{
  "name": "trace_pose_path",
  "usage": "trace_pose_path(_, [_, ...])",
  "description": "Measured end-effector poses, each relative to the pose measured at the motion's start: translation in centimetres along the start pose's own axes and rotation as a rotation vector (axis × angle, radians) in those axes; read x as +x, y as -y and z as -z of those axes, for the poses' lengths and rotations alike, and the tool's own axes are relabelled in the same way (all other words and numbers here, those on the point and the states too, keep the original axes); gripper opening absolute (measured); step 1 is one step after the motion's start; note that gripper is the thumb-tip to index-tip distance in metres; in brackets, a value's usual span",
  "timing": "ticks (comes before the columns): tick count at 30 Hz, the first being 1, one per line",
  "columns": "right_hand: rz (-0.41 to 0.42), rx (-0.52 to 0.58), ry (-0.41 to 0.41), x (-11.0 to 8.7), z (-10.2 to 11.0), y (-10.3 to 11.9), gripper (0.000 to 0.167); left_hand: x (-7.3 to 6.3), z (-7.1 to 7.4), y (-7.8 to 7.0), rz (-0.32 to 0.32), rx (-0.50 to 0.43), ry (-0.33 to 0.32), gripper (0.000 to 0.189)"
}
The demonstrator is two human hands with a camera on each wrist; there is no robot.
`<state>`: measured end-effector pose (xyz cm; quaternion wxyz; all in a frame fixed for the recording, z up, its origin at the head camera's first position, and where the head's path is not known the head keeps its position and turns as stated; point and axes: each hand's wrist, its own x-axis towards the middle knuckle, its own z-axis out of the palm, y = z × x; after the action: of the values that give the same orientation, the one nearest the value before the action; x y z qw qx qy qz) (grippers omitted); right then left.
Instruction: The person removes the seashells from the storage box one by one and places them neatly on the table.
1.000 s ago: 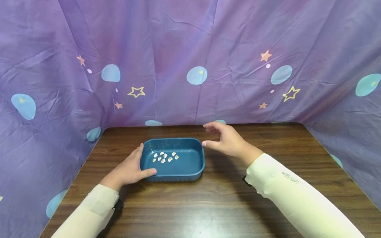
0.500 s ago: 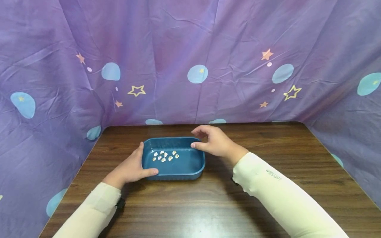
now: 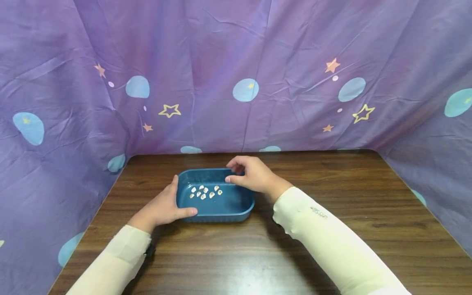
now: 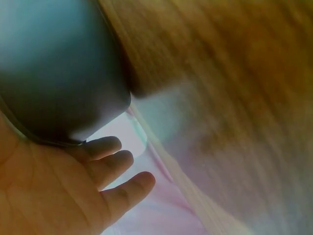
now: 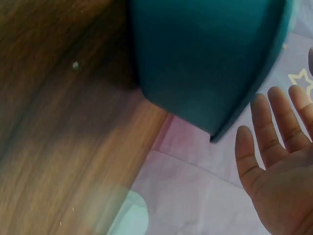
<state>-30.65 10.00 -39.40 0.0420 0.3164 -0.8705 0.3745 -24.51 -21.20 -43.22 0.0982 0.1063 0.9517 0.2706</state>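
A blue rectangular plastic container (image 3: 236, 213) sits on the wooden table. Several small white pieces with brownish marks (image 3: 203, 196) lie scattered on its floor, towards the left; their kind is too small to tell. My left hand (image 3: 163, 207) holds the container's left end, thumb over the front rim and fingers along the outer wall. In the left wrist view the palm (image 4: 54, 191) lies against the container's wall (image 4: 63, 73). Above the container's right rear part hovers my right hand (image 3: 254, 174), fingers loosely bent and holding nothing. The right wrist view shows its fingers spread beside the rim.
The brown wooden table (image 3: 228, 254) extends around the container. A purple curtain (image 3: 206, 61) with stars and blue spots hangs behind and at both sides. A tiny pale speck (image 5: 75, 64) lies on the table in the right wrist view.
My right hand has moved left, from beside the container's right end to above its right rear part. The left hand and the container stay in place.
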Motion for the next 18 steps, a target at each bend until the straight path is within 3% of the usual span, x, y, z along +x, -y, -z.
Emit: trace_pose_path(18, [-0.009,-0.178,0.164,1.7,-2.9,0.6,0.033,-0.1,0.3,-0.1,0.002,-0.009,0.017,0.139])
